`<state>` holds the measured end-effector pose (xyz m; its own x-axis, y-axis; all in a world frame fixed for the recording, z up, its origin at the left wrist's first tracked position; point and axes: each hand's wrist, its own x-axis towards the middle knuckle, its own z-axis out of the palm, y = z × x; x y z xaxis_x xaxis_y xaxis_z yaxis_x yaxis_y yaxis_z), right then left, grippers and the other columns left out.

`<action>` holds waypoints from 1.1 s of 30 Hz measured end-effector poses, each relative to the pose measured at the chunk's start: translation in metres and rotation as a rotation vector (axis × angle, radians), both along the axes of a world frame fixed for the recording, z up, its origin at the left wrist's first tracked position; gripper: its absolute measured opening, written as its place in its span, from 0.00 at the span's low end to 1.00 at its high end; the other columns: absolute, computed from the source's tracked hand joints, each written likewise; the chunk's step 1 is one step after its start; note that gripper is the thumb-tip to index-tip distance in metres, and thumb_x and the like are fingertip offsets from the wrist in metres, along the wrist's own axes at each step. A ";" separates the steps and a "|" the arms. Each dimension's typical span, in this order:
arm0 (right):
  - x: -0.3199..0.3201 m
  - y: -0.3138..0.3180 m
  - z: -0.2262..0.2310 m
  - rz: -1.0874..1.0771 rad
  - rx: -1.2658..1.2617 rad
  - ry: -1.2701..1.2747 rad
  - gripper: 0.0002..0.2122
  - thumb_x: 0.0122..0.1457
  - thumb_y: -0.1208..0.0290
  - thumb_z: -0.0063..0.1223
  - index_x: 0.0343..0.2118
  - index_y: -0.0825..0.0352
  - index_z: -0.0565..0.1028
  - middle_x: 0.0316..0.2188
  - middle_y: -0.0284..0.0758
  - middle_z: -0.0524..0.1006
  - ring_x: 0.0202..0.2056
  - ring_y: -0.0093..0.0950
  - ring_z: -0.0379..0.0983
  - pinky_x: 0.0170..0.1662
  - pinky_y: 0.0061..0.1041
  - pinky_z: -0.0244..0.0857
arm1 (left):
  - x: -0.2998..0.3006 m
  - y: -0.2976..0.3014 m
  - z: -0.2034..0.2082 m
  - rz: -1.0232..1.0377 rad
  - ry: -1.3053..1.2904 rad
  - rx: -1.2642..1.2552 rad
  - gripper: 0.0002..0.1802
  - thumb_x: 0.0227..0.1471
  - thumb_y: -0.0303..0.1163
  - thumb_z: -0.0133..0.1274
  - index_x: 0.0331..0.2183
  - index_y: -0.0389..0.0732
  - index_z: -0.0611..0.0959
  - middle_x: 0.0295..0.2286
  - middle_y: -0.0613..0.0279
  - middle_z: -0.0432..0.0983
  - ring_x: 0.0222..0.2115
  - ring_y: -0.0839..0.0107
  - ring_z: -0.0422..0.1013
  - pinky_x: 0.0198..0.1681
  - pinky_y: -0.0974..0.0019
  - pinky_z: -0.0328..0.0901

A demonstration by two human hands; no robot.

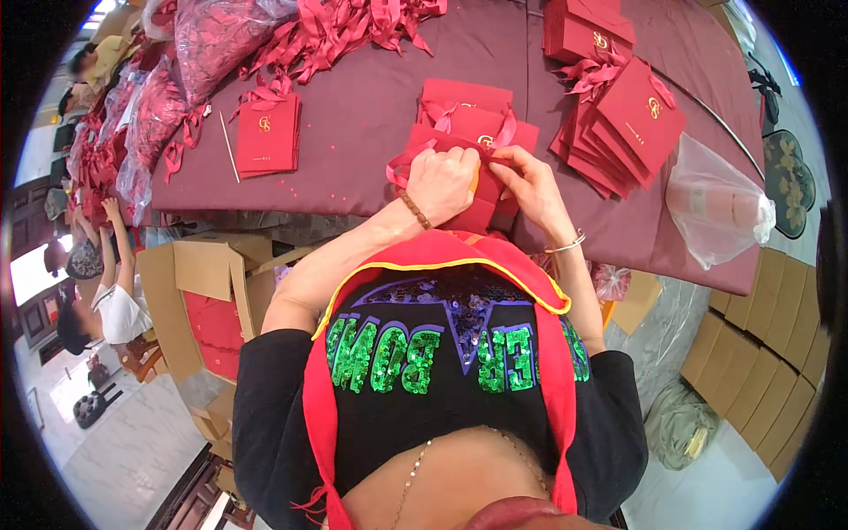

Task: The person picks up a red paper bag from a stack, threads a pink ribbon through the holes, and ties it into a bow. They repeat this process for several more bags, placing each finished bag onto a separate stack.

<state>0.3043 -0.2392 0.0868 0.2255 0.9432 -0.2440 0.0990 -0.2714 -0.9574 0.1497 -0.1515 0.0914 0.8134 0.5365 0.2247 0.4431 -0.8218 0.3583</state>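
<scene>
At the near edge of the table, my left hand (442,184) is closed in a fist over a red paper gift bag (480,212), with a red ribbon (399,170) looping out on its left side. A bit of something orange-yellow (478,179) shows beside this fist; its kind is hidden. Close by on the right, my right hand (533,190) pinches the ribbon between thumb and forefinger at the bag's top. More red bags (465,94) with ribbon bows lie just beyond both hands, overlapping each other.
A small stack of red bags (269,134) lies left, beside a thin pale stick (230,147). Larger stacks (638,124) stand right, near a translucent plastic bag (717,201). Loose ribbons (340,35) heap at the back. An open carton (168,305) stands below left; people work farther left.
</scene>
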 end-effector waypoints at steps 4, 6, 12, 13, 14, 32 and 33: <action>0.003 -0.001 -0.008 0.004 0.003 0.086 0.09 0.57 0.73 0.50 0.40 0.69 0.71 0.28 0.27 0.72 0.28 0.13 0.65 0.26 0.14 0.63 | -0.005 -0.001 0.004 -0.065 0.039 0.012 0.08 0.38 0.28 0.49 0.27 0.39 0.72 0.20 0.53 0.73 0.21 0.56 0.72 0.27 0.56 0.66; 0.000 0.001 -0.008 0.002 0.003 0.037 0.09 0.57 0.73 0.50 0.40 0.69 0.72 0.28 0.27 0.72 0.28 0.13 0.65 0.26 0.14 0.63 | -0.005 0.002 0.009 -0.045 0.076 -0.030 0.08 0.38 0.28 0.49 0.26 0.39 0.72 0.20 0.53 0.73 0.21 0.56 0.72 0.27 0.55 0.66; -0.002 0.001 -0.001 0.027 0.035 0.006 0.10 0.57 0.73 0.50 0.41 0.68 0.71 0.28 0.26 0.72 0.27 0.13 0.65 0.26 0.13 0.63 | -0.004 0.006 0.011 0.000 0.095 -0.066 0.05 0.41 0.29 0.49 0.24 0.38 0.72 0.20 0.53 0.73 0.22 0.53 0.72 0.29 0.53 0.66; -0.002 0.000 -0.003 0.025 0.034 0.007 0.10 0.57 0.73 0.50 0.41 0.68 0.71 0.28 0.26 0.72 0.27 0.13 0.65 0.26 0.13 0.63 | -0.003 0.005 0.011 -0.011 0.057 -0.048 0.05 0.42 0.29 0.48 0.24 0.38 0.72 0.20 0.53 0.74 0.21 0.52 0.71 0.29 0.52 0.66; -0.001 -0.001 -0.006 0.008 0.031 0.047 0.10 0.57 0.73 0.50 0.42 0.68 0.71 0.27 0.26 0.72 0.27 0.13 0.65 0.26 0.13 0.63 | -0.004 0.005 0.011 -0.013 0.058 -0.049 0.05 0.42 0.29 0.48 0.24 0.38 0.72 0.20 0.53 0.74 0.21 0.52 0.71 0.29 0.52 0.66; -0.007 0.002 0.001 0.018 0.057 0.006 0.09 0.57 0.74 0.48 0.40 0.69 0.72 0.25 0.31 0.74 0.27 0.15 0.67 0.27 0.18 0.65 | -0.007 0.004 0.002 -0.030 -0.085 0.037 0.05 0.44 0.32 0.51 0.23 0.42 0.74 0.19 0.59 0.71 0.20 0.59 0.71 0.25 0.57 0.62; -0.007 0.001 0.002 0.025 0.055 -0.015 0.09 0.57 0.74 0.48 0.40 0.69 0.72 0.26 0.31 0.74 0.27 0.16 0.67 0.28 0.18 0.65 | -0.011 0.004 0.002 -0.015 -0.024 0.096 0.07 0.43 0.35 0.53 0.24 0.44 0.73 0.21 0.63 0.69 0.23 0.64 0.69 0.28 0.62 0.59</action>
